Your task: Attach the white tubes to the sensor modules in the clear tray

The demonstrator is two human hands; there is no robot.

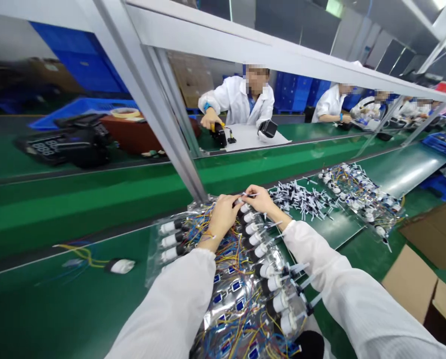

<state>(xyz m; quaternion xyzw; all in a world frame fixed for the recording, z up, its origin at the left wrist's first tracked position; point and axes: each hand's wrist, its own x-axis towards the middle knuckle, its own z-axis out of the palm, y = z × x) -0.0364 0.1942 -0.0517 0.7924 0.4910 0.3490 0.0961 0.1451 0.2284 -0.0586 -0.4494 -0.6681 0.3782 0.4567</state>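
Observation:
My left hand and my right hand meet at the far end of a clear plastic sheet covered with coloured wires and small blue parts. Both hands are closed in a pinch on a small white cylindrical part at the top of a row of white-and-black cylinders. A second short row of such cylinders lies left of my left wrist. Both arms wear white sleeves.
A pile of small black-and-white pieces lies right of my hands, and another wired batch farther right. A loose part with wires lies at left. Cardboard boxes stand at right. A metal post rises ahead; people in white coats sit across the green belt.

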